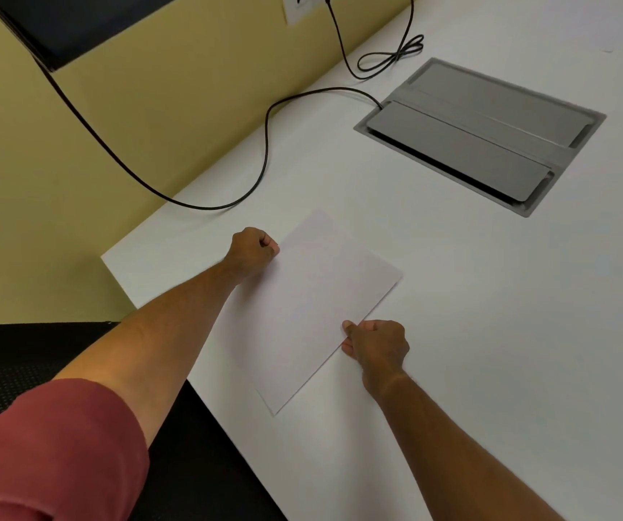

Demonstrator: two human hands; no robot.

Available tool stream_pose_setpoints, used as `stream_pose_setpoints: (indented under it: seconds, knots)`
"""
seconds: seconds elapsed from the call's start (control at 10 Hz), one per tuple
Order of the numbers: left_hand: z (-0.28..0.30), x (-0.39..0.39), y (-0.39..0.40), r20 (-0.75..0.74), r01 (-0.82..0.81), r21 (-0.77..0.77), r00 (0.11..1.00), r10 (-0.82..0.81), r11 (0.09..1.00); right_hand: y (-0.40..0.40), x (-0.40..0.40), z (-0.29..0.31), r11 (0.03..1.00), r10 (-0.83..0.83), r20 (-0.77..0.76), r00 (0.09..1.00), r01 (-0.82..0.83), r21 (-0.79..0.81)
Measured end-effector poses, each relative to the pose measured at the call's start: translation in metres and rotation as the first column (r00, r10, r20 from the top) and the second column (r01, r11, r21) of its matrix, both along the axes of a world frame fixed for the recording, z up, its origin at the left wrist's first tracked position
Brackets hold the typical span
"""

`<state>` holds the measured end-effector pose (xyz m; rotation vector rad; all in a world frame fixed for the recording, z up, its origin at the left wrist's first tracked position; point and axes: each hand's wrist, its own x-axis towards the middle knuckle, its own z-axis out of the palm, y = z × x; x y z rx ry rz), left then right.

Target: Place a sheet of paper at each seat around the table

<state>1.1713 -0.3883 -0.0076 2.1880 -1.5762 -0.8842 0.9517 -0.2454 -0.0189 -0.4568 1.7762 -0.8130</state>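
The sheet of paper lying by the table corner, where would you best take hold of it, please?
Pinch the sheet of paper at its two long edges, from both sides, as the left hand and right hand do; it lies flat on the table.

A plain white sheet of paper (313, 310) lies flat on the white tabletop (471, 332), close to the tabletop's near-left corner. It is blank, uncreased, and turned at an angle to the tabletop's edges, with one corner pointing toward the near edge and the opposite corner toward the tabletop's middle. Its left long edge is pinched by the left hand (251, 251), its right long edge by the right hand (375, 345). A second pale sheet (599, 20) lies at the far right, faint and partly cut off.
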Motion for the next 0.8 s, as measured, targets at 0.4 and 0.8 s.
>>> stream_pose_setpoints:
  seconds: [0.4,0.8]
  knots:
    - [-0.012,-0.005,-0.003,0.020,-0.012,-0.051,1.000,0.013,0.999,-0.001,0.002,0.003,0.994,0.107,-0.163,0.981,-0.109,0.000]
    - [0.006,-0.006,0.019,0.150,0.090,-0.087,0.986,-0.076,0.992,0.003,0.004,0.011,0.995,0.101,-0.213,0.972,-0.103,0.003]
